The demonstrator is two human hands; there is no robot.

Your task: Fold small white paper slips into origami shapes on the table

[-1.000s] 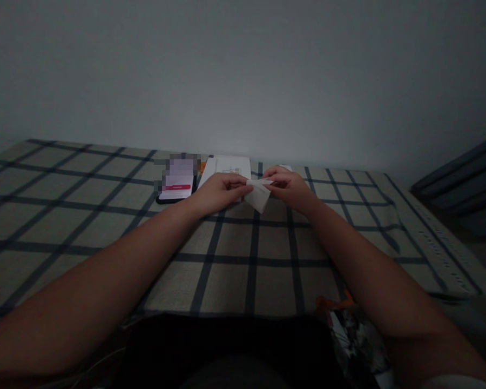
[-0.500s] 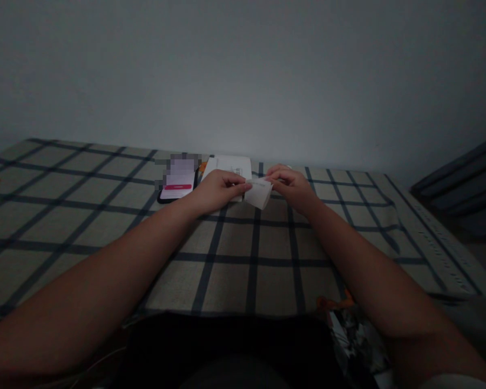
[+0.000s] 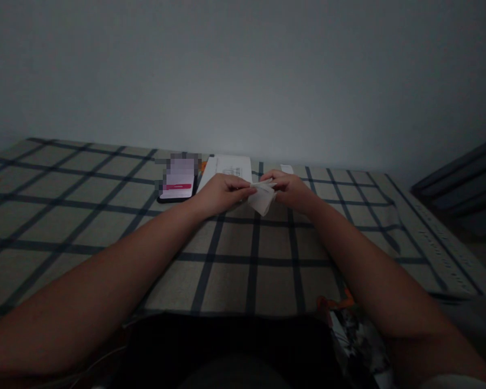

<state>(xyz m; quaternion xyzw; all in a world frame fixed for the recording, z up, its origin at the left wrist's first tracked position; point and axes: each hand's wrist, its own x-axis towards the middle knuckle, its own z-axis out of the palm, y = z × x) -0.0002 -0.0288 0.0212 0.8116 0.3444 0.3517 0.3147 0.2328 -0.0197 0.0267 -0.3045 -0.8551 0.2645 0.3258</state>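
Observation:
A thin white folded sheet, like paper or tissue (image 3: 261, 199), is held between my two hands above the checked tablecloth (image 3: 230, 275). My left hand (image 3: 223, 193) pinches its left edge between thumb and fingers. On the other side, my right hand (image 3: 294, 192) has its fingers closed on the sheet's right edge. The sheet looks creased, with several layers fanning out downward. Behind my left hand lies a flat white box or booklet (image 3: 230, 163) with dark print, partly covered by that hand.
Left of the hands lies a phone (image 3: 177, 189) with a lit screen. A small white piece (image 3: 287, 168) rests behind my right hand. A pale wall (image 3: 243, 81) rises behind the table. Near my right forearm is a patterned bundle (image 3: 358, 340) at the front edge.
Both hands have lowered slightly, and the right has shifted a little. The white sheet now shows more folded layers. More of the small white piece behind my right hand is visible.

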